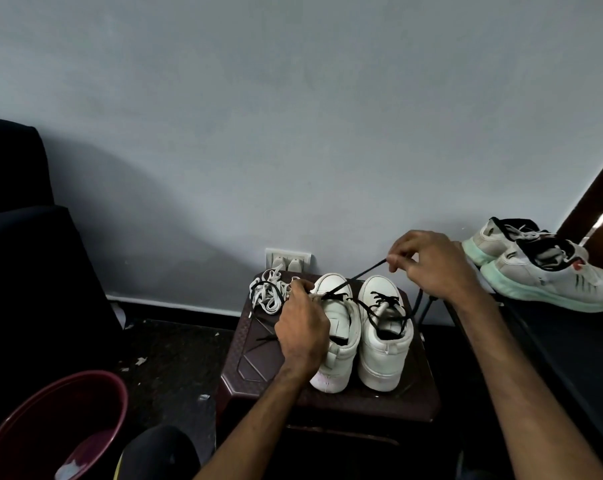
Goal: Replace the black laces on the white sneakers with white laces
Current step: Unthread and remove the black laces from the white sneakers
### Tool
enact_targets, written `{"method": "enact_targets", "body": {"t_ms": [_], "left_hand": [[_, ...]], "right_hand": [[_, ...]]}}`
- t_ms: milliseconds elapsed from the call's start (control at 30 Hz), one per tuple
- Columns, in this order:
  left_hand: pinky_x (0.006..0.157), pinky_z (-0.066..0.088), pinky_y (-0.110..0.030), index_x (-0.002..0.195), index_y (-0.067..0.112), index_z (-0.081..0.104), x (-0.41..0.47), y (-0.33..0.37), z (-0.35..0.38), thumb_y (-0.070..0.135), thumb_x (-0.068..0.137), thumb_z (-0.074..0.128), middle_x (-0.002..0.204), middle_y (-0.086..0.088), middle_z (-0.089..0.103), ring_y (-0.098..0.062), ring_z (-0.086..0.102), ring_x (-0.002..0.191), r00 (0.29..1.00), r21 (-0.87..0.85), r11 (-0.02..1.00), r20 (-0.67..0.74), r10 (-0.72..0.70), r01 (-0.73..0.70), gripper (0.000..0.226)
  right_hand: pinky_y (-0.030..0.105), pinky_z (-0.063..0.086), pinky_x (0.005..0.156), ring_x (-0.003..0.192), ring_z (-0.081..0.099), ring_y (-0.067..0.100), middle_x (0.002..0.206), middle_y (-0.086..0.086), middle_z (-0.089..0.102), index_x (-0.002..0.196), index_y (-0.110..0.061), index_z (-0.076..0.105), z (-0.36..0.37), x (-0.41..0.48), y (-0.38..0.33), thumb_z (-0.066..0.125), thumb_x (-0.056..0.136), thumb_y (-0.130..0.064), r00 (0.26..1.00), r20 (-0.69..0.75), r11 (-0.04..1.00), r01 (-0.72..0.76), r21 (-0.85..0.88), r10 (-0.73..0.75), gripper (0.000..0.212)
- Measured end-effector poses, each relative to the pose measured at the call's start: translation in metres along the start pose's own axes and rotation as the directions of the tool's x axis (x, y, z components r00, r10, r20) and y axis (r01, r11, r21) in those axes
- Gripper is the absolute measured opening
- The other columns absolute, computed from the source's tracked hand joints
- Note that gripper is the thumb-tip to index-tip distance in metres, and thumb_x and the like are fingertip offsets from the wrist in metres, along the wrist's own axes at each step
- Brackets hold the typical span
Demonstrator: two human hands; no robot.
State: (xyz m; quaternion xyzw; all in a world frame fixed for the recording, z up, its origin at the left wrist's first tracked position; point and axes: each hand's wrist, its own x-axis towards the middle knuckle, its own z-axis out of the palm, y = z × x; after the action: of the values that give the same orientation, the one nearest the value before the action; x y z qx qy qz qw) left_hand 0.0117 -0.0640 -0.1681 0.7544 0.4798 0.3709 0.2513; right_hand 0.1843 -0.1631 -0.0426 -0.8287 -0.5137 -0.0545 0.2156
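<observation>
Two white sneakers stand side by side on a dark brown plastic stool (pixel 255 358), toes toward the wall. My left hand (pixel 303 327) grips the left sneaker (pixel 338 327) at its eyelet side. My right hand (pixel 428 261) pinches a taut black lace (pixel 359 275) pulled up and to the right out of that shoe. The right sneaker (pixel 383 355) carries a loose black lace (pixel 386 303) across its tongue. A heap of white laces (pixel 269 292) lies at the stool's far left corner, with a black lace strand across it.
A second pair of white sneakers with mint soles (pixel 549 268) sits on a dark surface at right. A maroon bucket (pixel 54 424) stands on the floor at lower left. A wall socket (pixel 288 259) is behind the stool, dark furniture (pixel 26 237) at left.
</observation>
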Motion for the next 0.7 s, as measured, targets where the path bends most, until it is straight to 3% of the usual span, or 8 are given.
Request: {"method": "enact_targets", "body": {"t_ms": [67, 133, 200, 333, 400, 467, 567, 700], "left_hand": [[0.068, 0.048, -0.041, 0.112, 0.021, 0.042, 0.0, -0.001, 0.002, 0.021, 0.092, 0.047, 0.096, 0.001, 0.066, -0.029, 0.065, 0.089, 1.0, -0.003, 1.0, -0.001, -0.001, 0.001, 0.02], [0.068, 0.046, -0.04, 0.11, 0.021, 0.042, 0.0, -0.001, 0.003, 0.02, 0.092, 0.048, 0.096, 0.001, 0.065, -0.029, 0.064, 0.089, 1.0, -0.01, 1.0, -0.004, -0.005, 0.005, 0.019], [0.068, 0.045, -0.04, 0.11, 0.021, 0.042, 0.0, 0.0, 0.002, 0.02, 0.092, 0.048, 0.097, 0.001, 0.065, -0.029, 0.064, 0.09, 1.0, -0.017, 1.0, -0.004, -0.005, 0.004, 0.019], [0.069, 0.044, -0.039, 0.108, 0.024, 0.042, -0.002, 0.0, -0.001, 0.021, 0.092, 0.046, 0.096, 0.002, 0.065, -0.027, 0.063, 0.091, 1.0, -0.043, 0.999, 0.014, -0.008, 0.008, 0.016], [0.069, 0.044, -0.039, 0.107, 0.025, 0.041, -0.003, 0.001, -0.003, 0.022, 0.092, 0.047, 0.094, 0.003, 0.065, -0.027, 0.063, 0.09, 1.0, -0.051, 0.999, 0.018, -0.01, 0.011, 0.016], [0.068, 0.044, -0.039, 0.107, 0.025, 0.041, -0.002, 0.001, -0.004, 0.023, 0.092, 0.047, 0.094, 0.003, 0.064, -0.027, 0.063, 0.089, 1.0, -0.053, 0.999, 0.014, -0.003, 0.004, 0.016], [0.07, 0.046, -0.041, 0.108, 0.024, 0.042, -0.002, 0.002, -0.004, 0.025, 0.094, 0.047, 0.096, 0.001, 0.065, -0.029, 0.063, 0.092, 1.0, -0.036, 0.999, 0.006, -0.002, 0.002, 0.015], [0.069, 0.046, -0.04, 0.107, 0.024, 0.043, -0.002, 0.001, -0.002, 0.022, 0.093, 0.047, 0.094, 0.002, 0.065, -0.028, 0.064, 0.089, 1.0, -0.026, 1.0, -0.01, -0.013, 0.013, 0.015]], "right_hand": [[0.046, 0.038, 0.1, 0.104, 0.06, 0.011, 0.111, -0.019, 0.065, 0.084, -0.036, 0.073, 0.006, -0.001, -0.004, 0.065, 0.09, -0.038, 0.997, 0.069, 0.998, -0.042, -0.05, 0.046, 0.01], [0.046, 0.032, 0.103, 0.125, 0.047, 0.018, 0.136, -0.014, 0.053, 0.121, -0.034, 0.064, 0.023, -0.001, -0.021, 0.063, 0.091, -0.042, 0.976, 0.209, 0.978, -0.022, -0.208, 0.067, 0.031], [0.047, 0.031, 0.102, 0.13, 0.04, 0.02, 0.14, -0.01, 0.046, 0.132, -0.03, 0.056, 0.044, 0.002, -0.042, 0.064, 0.089, -0.046, 0.965, 0.262, 0.972, 0.036, -0.23, 0.026, 0.046], [0.045, 0.035, 0.093, 0.115, 0.053, 0.021, 0.114, -0.003, 0.06, 0.106, -0.022, 0.067, 0.088, 0.004, -0.081, 0.062, 0.091, -0.026, 0.951, 0.301, 0.9, 0.186, -0.394, -0.065, 0.016], [0.044, 0.034, 0.093, 0.111, 0.054, 0.02, 0.108, -0.004, 0.062, 0.1, -0.021, 0.067, 0.095, 0.001, -0.082, 0.058, 0.088, -0.016, 0.966, 0.244, 0.878, 0.187, -0.441, -0.084, 0.016], [0.043, 0.032, 0.095, 0.11, 0.053, 0.017, 0.107, -0.007, 0.061, 0.1, -0.022, 0.068, 0.095, -0.001, -0.079, 0.06, 0.086, -0.019, 0.971, 0.199, 0.853, 0.216, -0.475, -0.135, 0.017], [0.042, 0.03, 0.096, 0.107, 0.053, 0.012, 0.106, -0.013, 0.063, 0.098, -0.027, 0.071, 0.069, 0.0, -0.066, 0.064, 0.089, -0.032, 0.981, 0.134, 0.902, 0.18, -0.392, -0.138, 0.013], [0.038, 0.031, 0.09, 0.091, 0.06, 0.009, 0.096, -0.017, 0.066, 0.081, -0.03, 0.074, -0.002, 0.002, -0.029, 0.071, 0.085, -0.029, 0.984, -0.179, 0.987, -0.001, -0.159, -0.027, 0.005]]}}
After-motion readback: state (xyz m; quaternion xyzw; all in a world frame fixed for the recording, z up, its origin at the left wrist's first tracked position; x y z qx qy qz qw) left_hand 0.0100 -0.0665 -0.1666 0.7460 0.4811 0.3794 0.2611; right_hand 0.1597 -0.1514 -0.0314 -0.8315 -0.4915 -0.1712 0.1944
